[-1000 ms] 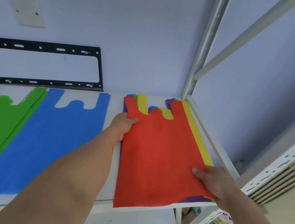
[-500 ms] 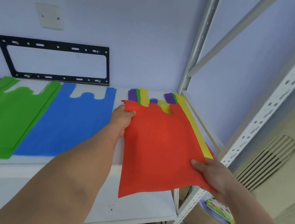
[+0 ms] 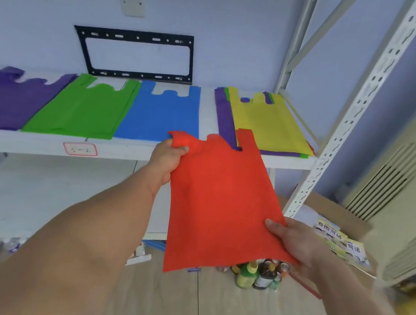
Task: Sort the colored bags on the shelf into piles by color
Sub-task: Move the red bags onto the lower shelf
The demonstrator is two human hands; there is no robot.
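While the shelf [image 3: 129, 156] runs wide across the view, its sorted piles lie side by side along it: purple pile [image 3: 8, 102], green pile [image 3: 85, 105], blue pile [image 3: 164, 113], with a sliver of yellow at the far left edge, and the mixed stack [image 3: 268, 123], yellow on top, at the right end by the upright. No red pile shows on that level, though a scrap of red shows at the lower left corner, too cut off to identify. Held clear of the shelf, below and in front of its edge, the red bag [image 3: 218, 203] hangs between both hands, long axis running from handles up near the shelf to its bottom hem down toward the person, tilted a little. Whichever spot takes it, I judge the move turns leftward, away from the mixed stack, so the left hand leads. That left hand [image 3: 166, 158], nearer the shelf, has its grip clamped on the bag's left handle, fingers curled over bunched fabric. At the lower right edge, the right hand [image 3: 294, 242] pinches the bag, thumb on top, fingers hidden beneath.
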